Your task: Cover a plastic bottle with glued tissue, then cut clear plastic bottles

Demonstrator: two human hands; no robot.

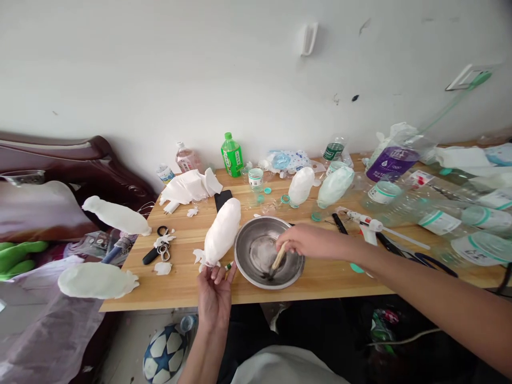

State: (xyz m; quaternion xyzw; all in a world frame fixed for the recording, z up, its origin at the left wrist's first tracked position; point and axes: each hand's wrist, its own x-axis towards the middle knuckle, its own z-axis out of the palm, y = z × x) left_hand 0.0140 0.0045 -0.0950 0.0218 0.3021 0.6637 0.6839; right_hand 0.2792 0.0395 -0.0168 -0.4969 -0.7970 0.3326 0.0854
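My left hand (215, 298) grips the lower end of a white paper-covered bottle (223, 230), which leans upward beside the bowl. In my right hand (299, 239) is a brush (279, 257) with a pale wooden handle. Its dark bristles point down into a steel bowl (245, 268) holding some whitish liquid. Torn white paper (198, 256) lies near the held bottle. Behind the bowl, two more covered bottles, one white (301, 186) and one pale green (336, 186), stand with their necks down.
Two wrapped bottles (116, 216) (96, 280) jut past the table's left edge. White paper sheets (190, 186), keys (163, 248) and a phone (222, 199) lie left. A green drink bottle (232, 157) stands behind. Right are a glue gun (366, 223), scissors (434, 262) and several clear bottles (440, 221).
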